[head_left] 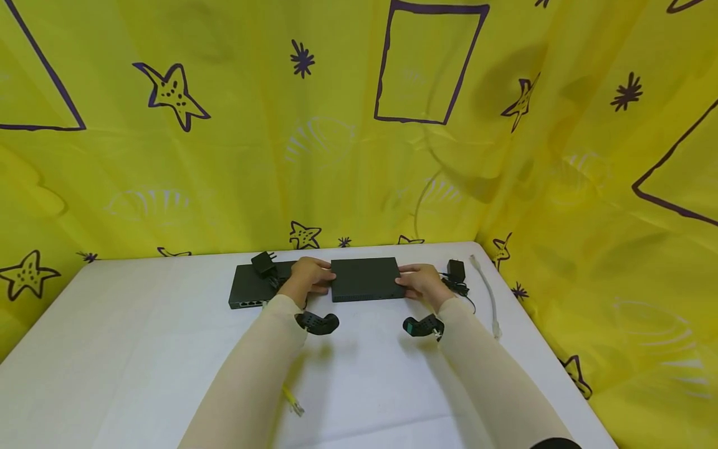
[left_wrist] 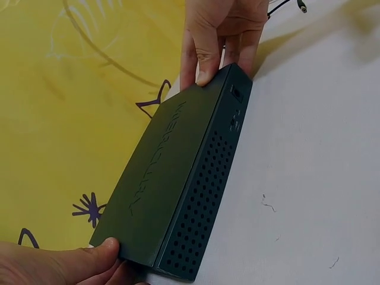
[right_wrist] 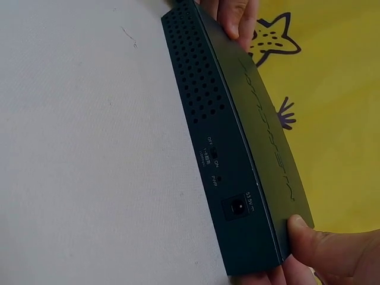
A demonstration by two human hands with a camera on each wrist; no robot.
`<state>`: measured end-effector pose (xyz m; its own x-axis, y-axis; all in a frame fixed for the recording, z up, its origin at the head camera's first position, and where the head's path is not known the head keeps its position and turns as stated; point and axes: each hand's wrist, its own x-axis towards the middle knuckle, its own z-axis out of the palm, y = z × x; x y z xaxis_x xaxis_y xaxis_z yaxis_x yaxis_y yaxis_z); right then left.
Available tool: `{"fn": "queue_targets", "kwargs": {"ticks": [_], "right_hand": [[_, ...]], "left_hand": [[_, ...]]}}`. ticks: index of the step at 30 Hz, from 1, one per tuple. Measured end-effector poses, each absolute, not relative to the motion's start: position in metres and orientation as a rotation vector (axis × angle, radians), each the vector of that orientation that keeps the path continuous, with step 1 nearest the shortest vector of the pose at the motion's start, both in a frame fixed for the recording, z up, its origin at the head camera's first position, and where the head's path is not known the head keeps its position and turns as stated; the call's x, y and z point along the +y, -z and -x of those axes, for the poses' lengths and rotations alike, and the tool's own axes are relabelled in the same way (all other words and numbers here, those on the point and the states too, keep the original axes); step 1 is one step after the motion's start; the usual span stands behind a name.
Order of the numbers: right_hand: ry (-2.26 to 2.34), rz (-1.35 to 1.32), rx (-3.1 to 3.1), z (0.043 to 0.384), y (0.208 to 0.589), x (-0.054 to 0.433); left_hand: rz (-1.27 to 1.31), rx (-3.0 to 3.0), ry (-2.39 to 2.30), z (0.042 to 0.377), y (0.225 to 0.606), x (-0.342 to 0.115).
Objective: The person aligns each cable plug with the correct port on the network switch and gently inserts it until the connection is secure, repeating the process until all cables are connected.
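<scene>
Both hands grip a flat dark network switch (head_left: 366, 279) by its two short ends, near the back of the white table. My left hand (head_left: 308, 276) has its thumb on the top face at the left end. At the other end my right hand (head_left: 421, 282) pinches it, thumb on top and fingers below. The side with vent holes, a small slide switch and a round power socket (right_wrist: 238, 206) faces me. Raised lettering runs along the lid (left_wrist: 157, 157). Just left of my left hand lies a second dark network switch (head_left: 247, 288), with a black power adapter (head_left: 262, 264) on it.
Right of my right hand lies another black power adapter (head_left: 456, 270) with a coiled cord. A pale network cable (head_left: 489, 293) stretches along the right side. Nearer me, a yellow cable end (head_left: 293, 400) shows beside the left sleeve. Yellow curtains stand behind and right of the table.
</scene>
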<state>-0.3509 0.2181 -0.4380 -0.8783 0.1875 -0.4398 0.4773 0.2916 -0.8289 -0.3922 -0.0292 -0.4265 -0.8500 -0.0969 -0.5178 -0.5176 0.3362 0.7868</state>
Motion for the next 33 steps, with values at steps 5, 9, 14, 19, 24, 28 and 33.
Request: {"fn": "queue_targets", "kwargs": {"ticks": [5,9,14,19,24,28,33], "right_hand": [[1.63,-0.611,2.292,0.351,0.437,0.214],[1.632,-0.61,2.301,0.352,0.439,0.212],[1.624,-0.61,2.32,0.354,0.442,0.209],[1.645,-0.59,2.311,0.353,0.44,0.205],[1.681,-0.57,2.286,0.355,0.443,0.202],[1.701,-0.557,2.283,0.355,0.445,0.199],[1.712,-0.555,2.282,0.354,0.445,0.196]], "left_hand": [[0.547,2.239,-1.492,0.392,0.426,-0.033],[0.542,2.242,-1.496,0.392,0.426,-0.036],[0.533,2.252,-1.492,0.393,0.428,-0.04],[0.537,2.246,-1.491,0.396,0.431,-0.045],[0.544,2.251,-1.484,0.397,0.432,-0.049],[0.509,2.258,-1.498,0.39,0.426,-0.054],[0.51,2.261,-1.515,0.384,0.422,-0.056]]}}
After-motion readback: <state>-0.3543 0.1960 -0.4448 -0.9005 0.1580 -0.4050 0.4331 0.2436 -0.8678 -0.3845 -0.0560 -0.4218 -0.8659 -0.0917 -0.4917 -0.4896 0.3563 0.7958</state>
